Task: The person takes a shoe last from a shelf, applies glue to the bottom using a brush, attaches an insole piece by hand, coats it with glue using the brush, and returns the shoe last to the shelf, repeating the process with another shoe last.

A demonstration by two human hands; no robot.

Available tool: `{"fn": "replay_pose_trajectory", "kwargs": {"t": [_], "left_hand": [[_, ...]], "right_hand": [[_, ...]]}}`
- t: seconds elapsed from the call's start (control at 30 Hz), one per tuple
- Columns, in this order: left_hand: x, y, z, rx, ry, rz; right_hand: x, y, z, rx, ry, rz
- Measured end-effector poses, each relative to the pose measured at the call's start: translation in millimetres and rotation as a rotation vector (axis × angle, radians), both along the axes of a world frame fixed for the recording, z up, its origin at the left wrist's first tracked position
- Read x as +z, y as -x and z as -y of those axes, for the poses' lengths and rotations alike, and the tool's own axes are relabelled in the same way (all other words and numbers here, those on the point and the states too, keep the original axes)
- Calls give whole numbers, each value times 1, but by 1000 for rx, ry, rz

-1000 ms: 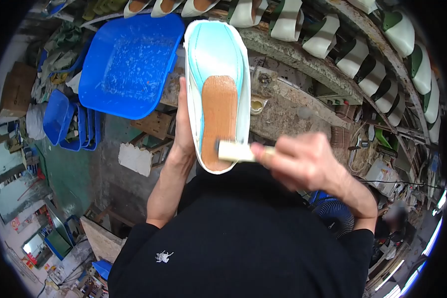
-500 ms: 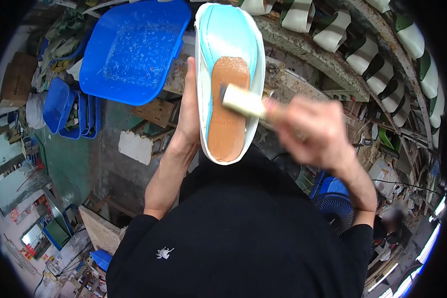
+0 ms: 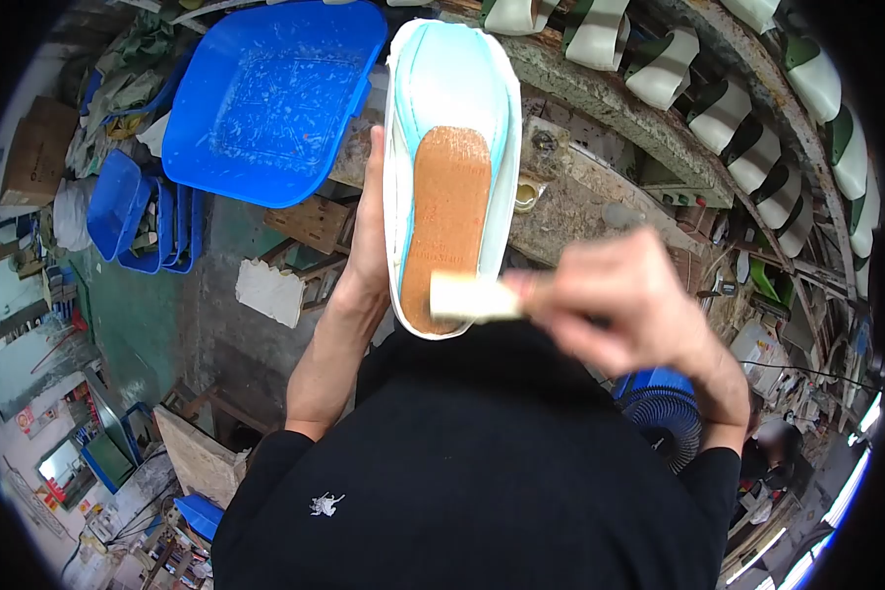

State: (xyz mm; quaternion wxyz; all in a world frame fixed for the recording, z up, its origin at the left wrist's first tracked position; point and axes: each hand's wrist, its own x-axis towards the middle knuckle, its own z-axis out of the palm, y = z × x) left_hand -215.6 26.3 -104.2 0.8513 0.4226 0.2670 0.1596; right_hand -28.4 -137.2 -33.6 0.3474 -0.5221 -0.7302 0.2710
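Note:
My left hand grips a shoe upper from its left side, its sole side turned up toward me. The hand's fingers are mostly hidden behind it. White material rims the shoe, the toe half is light blue and glossy, and a brown insole board covers the heel half. In my right hand is a brush with pale bristles, blurred by motion. Its bristles lie over the heel end of the board.
A large blue tub stands at the upper left, with stacked blue baskets beyond it. White and green shoe parts line a curved rack at the upper right. A black fan is low on the right; a person is behind it.
The brush in my right hand has moved down the board from its middle to the heel end. The shoe has shifted slightly downward in view, still in my left hand.

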Motion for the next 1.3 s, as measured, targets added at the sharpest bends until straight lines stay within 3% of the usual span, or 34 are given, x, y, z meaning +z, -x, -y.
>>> {"fn": "replay_pose_trajectory", "kwargs": {"t": [0.03, 0.07, 0.17, 0.2, 0.23, 0.27, 0.3, 0.33, 0.4, 0.47, 0.53, 0.57, 0.6, 0.63, 0.7, 0.73, 0.77, 0.87, 0.93, 1.0, 1.03, 1.1, 1.3], "left_hand": [[2, -1, 2, -4, -14, -14], [5, -1, 4, -7, -29, -28], [5, -8, 3, 41, 68, 9], [3, -7, 3, 28, -23, -17], [2, -6, 3, 10, -23, -19], [4, -6, 5, 0, -19, -11], [6, -4, 7, -4, -12, -6], [5, -6, 9, 21, 91, -6], [-6, -7, 5, 22, 165, 47], [-8, -4, 1, -6, 18, 7], [-5, -6, 3, 12, 56, 22], [-7, -4, 6, -7, 30, -23], [-5, -5, 6, -23, -2, -23], [-8, -5, 5, -31, 34, 4], [-18, 0, 3, -27, 47, -9], [-26, 3, 2, -41, 27, 0], [-31, 9, 3, -63, 60, 10], [-25, 14, 10, -154, 9, 40], [-25, 12, 16, -102, -45, 46], [-32, 8, 21, -52, -81, 40], [-36, 6, 21, 20, -139, 29], [-49, 7, 18, 70, -261, -43], [-59, -3, 20, 139, -352, -47]], "right_hand": [[-3, -5, -9, -187, -94, -27], [-2, -11, -17, -378, -132, 204], [3, 1, -5, -16, -66, 223], [3, 11, 2, 111, 64, 205], [6, 11, 0, 112, 51, 200], [-4, 6, -5, 25, 6, -25], [-12, 2, -13, -163, -142, -20], [4, 0, -15, -329, -76, 239], [-11, 11, -6, -120, -105, 174], [1, 24, 11, 33, 43, 245], [-14, 7, -1, -198, -126, -9], [-16, 3, -11, -464, -201, 58], [-21, -1, -13, -480, -115, 162], [-30, 5, -10, -370, -142, 114], [-14, 11, 8, -74, 122, 55], [-10, 13, 12, -109, 149, -13], [-19, 9, 8, -239, 1, -140], [2, -11, -1, -778, 17, -281], [4, -1, 0, -808, 10, -331], [-4, 10, 13, -821, 162, -410], [-11, 20, 8, -874, 55, -458], [-20, 32, 5, -874, 78, -486], [-41, 40, -10, -862, -78, -137]]}}
